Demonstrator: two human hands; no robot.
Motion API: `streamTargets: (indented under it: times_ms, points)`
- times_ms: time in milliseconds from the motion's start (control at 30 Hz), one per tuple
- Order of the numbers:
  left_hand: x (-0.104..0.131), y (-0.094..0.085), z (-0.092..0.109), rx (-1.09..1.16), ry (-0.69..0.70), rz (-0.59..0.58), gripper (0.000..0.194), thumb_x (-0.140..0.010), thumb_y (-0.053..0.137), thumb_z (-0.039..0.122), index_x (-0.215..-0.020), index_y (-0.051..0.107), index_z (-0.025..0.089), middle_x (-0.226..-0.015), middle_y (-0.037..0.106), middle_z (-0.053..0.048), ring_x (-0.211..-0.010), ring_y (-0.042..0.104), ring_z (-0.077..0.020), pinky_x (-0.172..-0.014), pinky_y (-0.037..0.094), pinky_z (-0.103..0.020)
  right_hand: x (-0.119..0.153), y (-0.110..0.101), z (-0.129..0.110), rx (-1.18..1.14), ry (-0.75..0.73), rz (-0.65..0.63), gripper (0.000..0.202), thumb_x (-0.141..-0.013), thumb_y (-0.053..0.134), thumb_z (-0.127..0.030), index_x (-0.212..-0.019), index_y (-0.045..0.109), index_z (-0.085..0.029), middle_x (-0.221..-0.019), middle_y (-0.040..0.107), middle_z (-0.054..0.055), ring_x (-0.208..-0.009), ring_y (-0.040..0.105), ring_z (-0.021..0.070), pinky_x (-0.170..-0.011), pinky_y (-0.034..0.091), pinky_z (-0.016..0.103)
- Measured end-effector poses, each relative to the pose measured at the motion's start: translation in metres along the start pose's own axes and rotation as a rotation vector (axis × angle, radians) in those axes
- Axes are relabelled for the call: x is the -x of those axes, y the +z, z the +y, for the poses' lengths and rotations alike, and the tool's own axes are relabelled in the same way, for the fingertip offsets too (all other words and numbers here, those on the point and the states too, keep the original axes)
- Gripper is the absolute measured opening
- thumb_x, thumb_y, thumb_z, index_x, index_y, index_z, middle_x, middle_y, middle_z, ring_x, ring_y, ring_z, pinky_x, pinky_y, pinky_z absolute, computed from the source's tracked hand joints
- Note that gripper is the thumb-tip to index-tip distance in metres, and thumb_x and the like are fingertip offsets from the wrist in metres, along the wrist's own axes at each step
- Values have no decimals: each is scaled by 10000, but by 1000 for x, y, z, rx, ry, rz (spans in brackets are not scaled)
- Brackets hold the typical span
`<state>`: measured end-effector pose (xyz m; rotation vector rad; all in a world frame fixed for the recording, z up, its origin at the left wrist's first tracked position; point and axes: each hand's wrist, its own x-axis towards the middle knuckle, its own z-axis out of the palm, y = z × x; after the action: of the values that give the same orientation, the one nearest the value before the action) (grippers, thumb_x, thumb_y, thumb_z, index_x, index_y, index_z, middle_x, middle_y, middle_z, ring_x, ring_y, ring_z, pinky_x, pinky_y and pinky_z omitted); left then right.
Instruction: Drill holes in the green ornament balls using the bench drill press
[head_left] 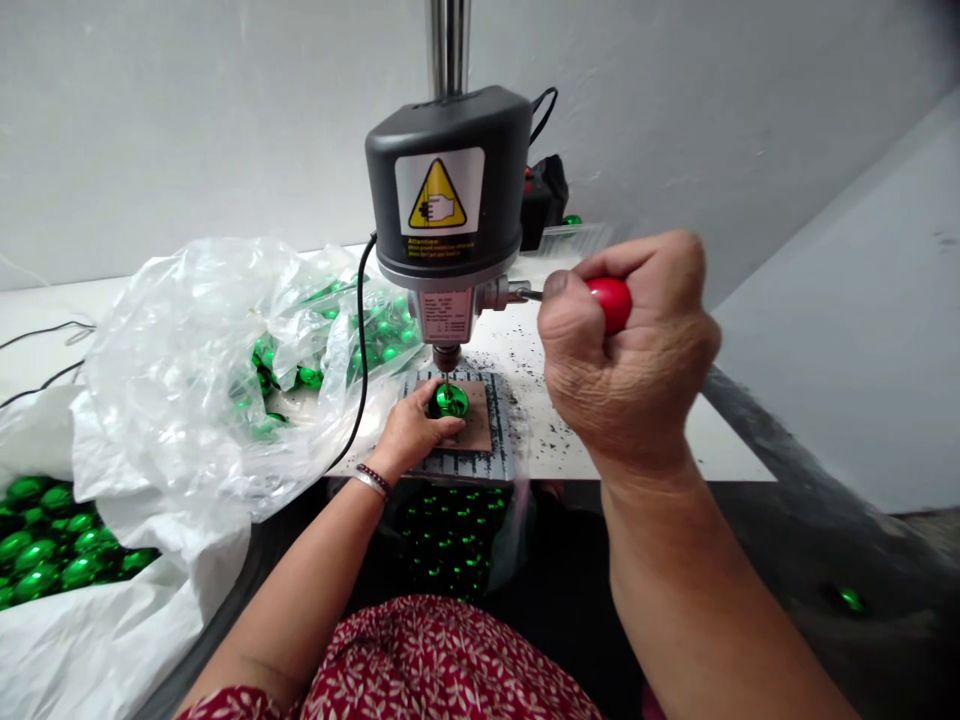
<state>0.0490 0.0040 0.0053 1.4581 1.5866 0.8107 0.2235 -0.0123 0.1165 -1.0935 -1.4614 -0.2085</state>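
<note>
My left hand point(417, 428) grips a shiny green dome-shaped piece point(453, 402) between thumb and fingers, on a brown board point(480, 428) under a bench drill press point(450, 190). The thin drill bit point(448, 382) reaches down to the piece; whether it has gone through, I cannot tell. My right hand point(630, 340) is closed around the red ball knob point(611, 304) of the press's feed lever, to the right of the drill head. Beneath the brown board lies a grey slotted metal base point(501, 400).
A clear plastic bag point(172, 350) with green pieces spreads over the white table point(637, 430) at left. More green pieces point(60, 540) fill a white sack lower left, and others lie below the table edge. Dark shavings dot the table. A black cord point(363, 360) hangs beside the press.
</note>
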Motion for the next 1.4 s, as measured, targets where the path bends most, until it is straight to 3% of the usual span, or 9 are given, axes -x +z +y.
streamTargets:
  times_ms: [233, 433, 633, 767, 933, 1067, 1233, 1333, 1400]
  points:
    - [0, 0, -3, -11, 9, -7, 719, -730, 840, 206, -1427, 665, 173, -1176, 785, -67, -1043, 720, -258, -964, 572, -363, 9, 1, 5, 5, -28, -5, 158, -977, 495, -361, -927, 526, -214, -760, 480, -18, -723, 558, 69, -709, 478, 232]
    - [1, 0, -3, -38, 14, -6, 681, -737, 843, 211, -1399, 687, 183, -1130, 791, -45, -1035, 721, -251, -975, 557, -347, 23, 0, 10, 93, -89, 41, 176, -983, 491, -367, -882, 539, -232, -758, 570, -17, -666, 557, 82, -639, 471, 245]
    - [0, 0, -4, -11, 61, 23, 725, -710, 862, 187, -1410, 676, 170, -1307, 762, -79, -1241, 678, -280, -1114, 493, -357, 38, 7, 18, 72, -214, 133, 53, -962, 552, -257, -924, 535, -225, -790, 618, -33, -621, 516, 69, -594, 409, 238]
    - [-1, -1, -7, -30, 76, 5, 683, -722, 857, 217, -1384, 692, 187, -1225, 786, -61, -1146, 710, -274, -1052, 527, -363, 48, 13, 26, 59, -242, 151, 46, -940, 563, -220, -951, 519, -224, -794, 602, -23, -697, 560, 83, -632, 425, 237]
    - [-2, 0, -10, -30, 76, -4, 702, -728, 845, 220, -1406, 672, 166, -1190, 786, -67, -1073, 718, -268, -1008, 538, -371, 59, 17, 32, 25, -269, 137, 60, -936, 546, -218, -944, 487, -220, -750, 556, -27, -653, 532, 79, -610, 419, 236]
    - [-3, 0, -9, 0, 71, 7, 691, -689, 862, 209, -1357, 689, 173, -1161, 782, -58, -1069, 711, -261, -999, 540, -357, 35, 19, 23, 44, -243, 180, 66, -974, 529, -269, -950, 511, -210, -784, 577, -16, -662, 534, 70, -601, 405, 230]
    - [6, -1, -8, -52, 101, 36, 534, -721, 822, 224, -1237, 695, 171, -978, 763, -22, -937, 701, -229, -904, 566, -351, -23, 22, 11, 95, -56, 137, 411, -1044, 382, -511, -928, 551, -156, -788, 514, -15, -695, 492, 48, -661, 394, 202]
    - [21, -4, -13, -53, 165, 23, 549, -723, 816, 215, -1255, 683, 183, -1091, 769, -42, -1028, 702, -238, -960, 564, -372, -39, 20, 7, 67, 23, 34, 543, -1032, 324, -630, -931, 538, -141, -799, 475, -24, -720, 467, 37, -716, 390, 194]
    - [34, -8, -16, -74, 207, -49, 626, -708, 835, 214, -1312, 672, 188, -1207, 762, -74, -1110, 698, -257, -1026, 551, -403, -40, 17, 4, 44, 72, 9, 516, -1027, 361, -617, -940, 535, -139, -819, 490, -24, -719, 456, 33, -731, 393, 195]
